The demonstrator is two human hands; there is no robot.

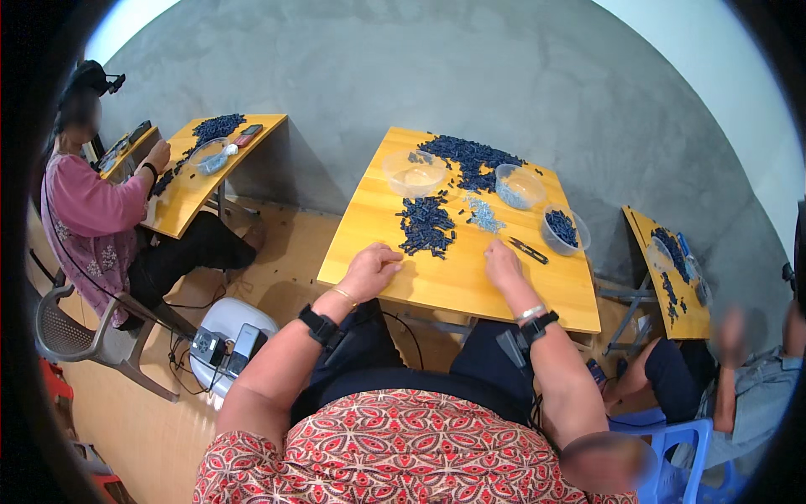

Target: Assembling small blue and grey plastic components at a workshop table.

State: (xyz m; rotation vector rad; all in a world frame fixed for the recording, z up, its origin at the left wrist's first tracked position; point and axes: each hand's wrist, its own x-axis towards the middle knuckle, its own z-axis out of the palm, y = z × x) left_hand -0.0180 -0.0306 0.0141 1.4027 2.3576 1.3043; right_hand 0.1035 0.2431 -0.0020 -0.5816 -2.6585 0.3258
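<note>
My left hand (374, 270) rests at the near left of the wooden table (361, 223), fingers curled together beside a loose pile of small dark blue pieces (426, 227). My right hand (503, 264) is closed in a pinch, just on the near side of a scatter of small light blue pieces (484, 215). Whatever either hand holds is too small or hidden to make out. To the right of my right hand lies a pair of black thread snips (529, 250).
A larger dark heap (474, 158) covers the table's far side. Clear plastic tubs (415, 186) stand around it; one tub (564, 232) holds dark pieces, another (519, 191) light blue ones. Other people sit at a left table (189, 200) and a right table (697, 312). A white stool (220, 323) carries devices and cables.
</note>
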